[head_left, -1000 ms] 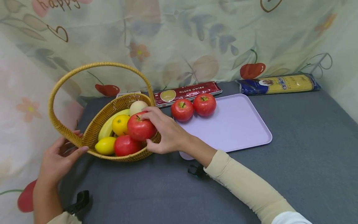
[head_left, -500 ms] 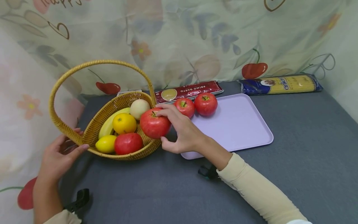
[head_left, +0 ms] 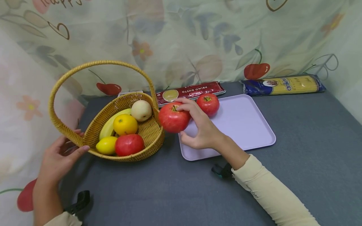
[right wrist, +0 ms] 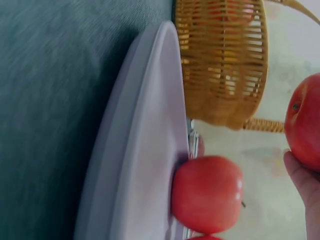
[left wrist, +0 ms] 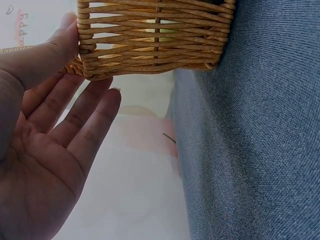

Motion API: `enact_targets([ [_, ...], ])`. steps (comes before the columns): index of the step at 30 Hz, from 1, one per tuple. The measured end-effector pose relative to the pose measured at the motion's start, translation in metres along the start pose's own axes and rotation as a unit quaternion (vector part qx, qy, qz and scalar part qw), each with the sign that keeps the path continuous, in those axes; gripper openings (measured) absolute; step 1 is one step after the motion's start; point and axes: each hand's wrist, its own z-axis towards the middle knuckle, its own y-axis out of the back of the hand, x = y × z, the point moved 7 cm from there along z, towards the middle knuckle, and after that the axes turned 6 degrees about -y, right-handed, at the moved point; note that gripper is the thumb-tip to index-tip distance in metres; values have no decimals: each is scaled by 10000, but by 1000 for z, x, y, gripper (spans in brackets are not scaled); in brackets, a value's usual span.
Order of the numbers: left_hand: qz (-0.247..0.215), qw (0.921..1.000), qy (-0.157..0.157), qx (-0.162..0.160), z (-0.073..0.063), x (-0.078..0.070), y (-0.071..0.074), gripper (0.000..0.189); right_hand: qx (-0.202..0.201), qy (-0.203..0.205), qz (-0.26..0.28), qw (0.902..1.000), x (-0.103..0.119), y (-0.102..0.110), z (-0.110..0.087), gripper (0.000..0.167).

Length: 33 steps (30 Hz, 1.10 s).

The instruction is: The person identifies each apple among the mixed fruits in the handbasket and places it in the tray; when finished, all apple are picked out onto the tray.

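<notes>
Behind tray [head_left: 237,122], PRIMO GUSTO packet [head_left: 190,91], right hand [head_left: 203,130] gripping apple [head_left: 172,120]

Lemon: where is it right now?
In the head view, the lemon lies in the basket, at front left, beside the red fruit there, near the left hand.

Held apple [head_left: 173,119] shifted from above basket [head_left: 152,148] toward tray [head_left: 237,125], pale fruit [head_left: 141,110] fully uncovered.
</notes>
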Motion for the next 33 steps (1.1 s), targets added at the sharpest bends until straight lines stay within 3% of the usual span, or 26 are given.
enact_targets([
  [7,-19,10000,-16,-49,0,1,0,57,-227,-250,-106,9994,-10,19,-8,61],
  [13,-44,10000,10,-71,1,1,1,57,-659,-379,-322,9966,-17,45,-9,60],
  [24,52,10000,33,0,1,0,0,57,-1201,-1293,-751,9814,1,88,-7,59],
  [28,-11,10000,-3,-24,2,1,0,57,-1323,-1533,-953,9746,-12,99,-12,63],
  [33,-43,10000,-24,-10,2,2,1,57,-1536,-1824,-1246,9631,-51,115,-27,68],
])
